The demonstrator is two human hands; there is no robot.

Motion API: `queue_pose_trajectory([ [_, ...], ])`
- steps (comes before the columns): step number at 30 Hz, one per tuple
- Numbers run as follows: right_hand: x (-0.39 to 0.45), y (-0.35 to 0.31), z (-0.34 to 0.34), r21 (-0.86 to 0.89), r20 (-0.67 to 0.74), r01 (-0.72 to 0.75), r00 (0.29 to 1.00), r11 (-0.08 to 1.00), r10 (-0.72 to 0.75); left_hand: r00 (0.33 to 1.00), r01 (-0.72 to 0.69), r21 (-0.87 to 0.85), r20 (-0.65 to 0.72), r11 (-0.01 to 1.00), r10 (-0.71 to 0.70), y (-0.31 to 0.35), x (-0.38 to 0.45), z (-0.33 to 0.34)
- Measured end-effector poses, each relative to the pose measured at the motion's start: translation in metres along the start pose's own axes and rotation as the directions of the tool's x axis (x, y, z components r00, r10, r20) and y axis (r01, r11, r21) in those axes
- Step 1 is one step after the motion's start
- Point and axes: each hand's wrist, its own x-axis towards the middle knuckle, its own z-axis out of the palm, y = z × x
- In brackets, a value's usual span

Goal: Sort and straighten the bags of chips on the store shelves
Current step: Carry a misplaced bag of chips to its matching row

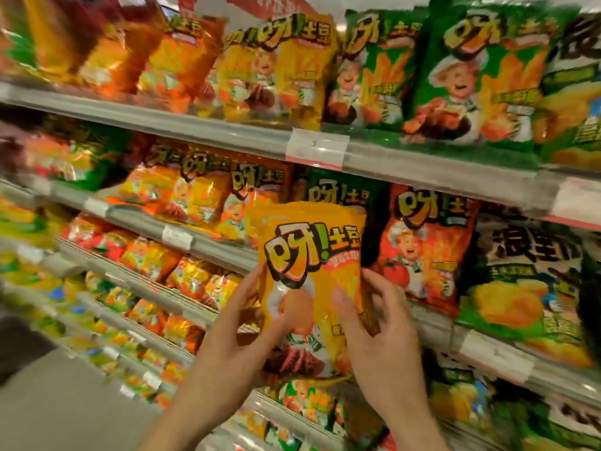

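Head view, yellow bag: A puffy, shiny yellow bag of chips (310, 275) is held up in front of the middle shelf (487, 349). It stands almost upright and tips a little to the right. It has big round letters near the top and a cartoon cook lower down.
Left hand: The left hand (240, 336) grips the bag's lower left side, thumb on the front.
Right hand: The right hand (377, 327) grips the bag's lower right side. Its thumb lies on the front and its fingers curl round the edge.
Behind the bag: A green bag (338, 193) stands on the shelf right behind it, mostly hidden. Just to the right stands a crinkly red bag (429, 245) with a tomato on it.
Further right: A dark green bag (527, 281) with wavy yellow chips on it stands next.
Top shelf: Two big green bags (448, 70) stand side by side. Yellow bags (279, 66) stand to their left.
Shelf edges: The edges are smooth grey strips. One holds a white price tag (317, 148).
Left side: More bags fill the shelves there, too blurry to tell apart.
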Motion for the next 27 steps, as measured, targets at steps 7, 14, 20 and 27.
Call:
queue_pose_trajectory([
  [7,0.06,-0.003,0.142,0.014,0.041,0.071,0.997,0.997,-0.072,0.996,-0.039,0.08,-0.083,0.996,0.045,-0.042,0.082,-0.107],
  [14,0.124,-0.037,0.306,0.037,0.084,0.105,0.991,0.994,-0.108,0.988,-0.041,0.104,-0.144,0.994,0.056,-0.07,0.176,-0.244],
  [20,0.154,-0.06,0.417,-0.02,0.085,0.144,0.986,0.989,-0.142,0.984,-0.027,-0.004,-0.178,1.0,0.026,-0.094,0.234,-0.336],
  [27,0.168,-0.071,0.55,-0.063,-0.148,0.102,0.983,0.993,-0.111,0.996,-0.09,0.043,0.009,0.995,0.09,-0.146,0.314,-0.454],
])
